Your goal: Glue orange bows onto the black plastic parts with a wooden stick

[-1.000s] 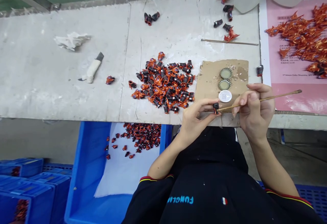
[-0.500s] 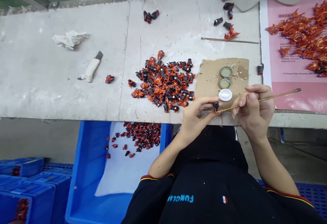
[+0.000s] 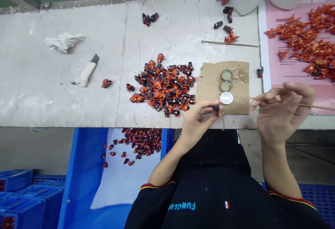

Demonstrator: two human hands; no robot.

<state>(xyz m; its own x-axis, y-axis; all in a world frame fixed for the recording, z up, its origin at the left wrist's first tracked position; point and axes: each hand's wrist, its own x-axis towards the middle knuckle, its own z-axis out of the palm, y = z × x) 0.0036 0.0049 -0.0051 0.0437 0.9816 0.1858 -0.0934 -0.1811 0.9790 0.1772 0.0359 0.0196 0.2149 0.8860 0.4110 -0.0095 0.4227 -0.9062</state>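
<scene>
Black and orange, the small plastic part (image 3: 216, 109) sits pinched between thumb and fingertips of the left hand (image 3: 196, 121), at the near edge of the tabletop (image 3: 65, 100), just below a white cap (image 3: 226, 98) on a piece of brown cardboard (image 3: 209, 86). Two metal bottle caps (image 3: 226, 80) lie above the white one on the same cardboard. The right hand (image 3: 282, 117), blurred, has its grip closed on a thin wooden stick (image 3: 314, 106) that points left, its tip apart from the part. A heap of matching parts (image 3: 164, 88) lies just left of the cardboard, and a blue bin (image 3: 86, 173) below the tabletop edge holds more.
</scene>
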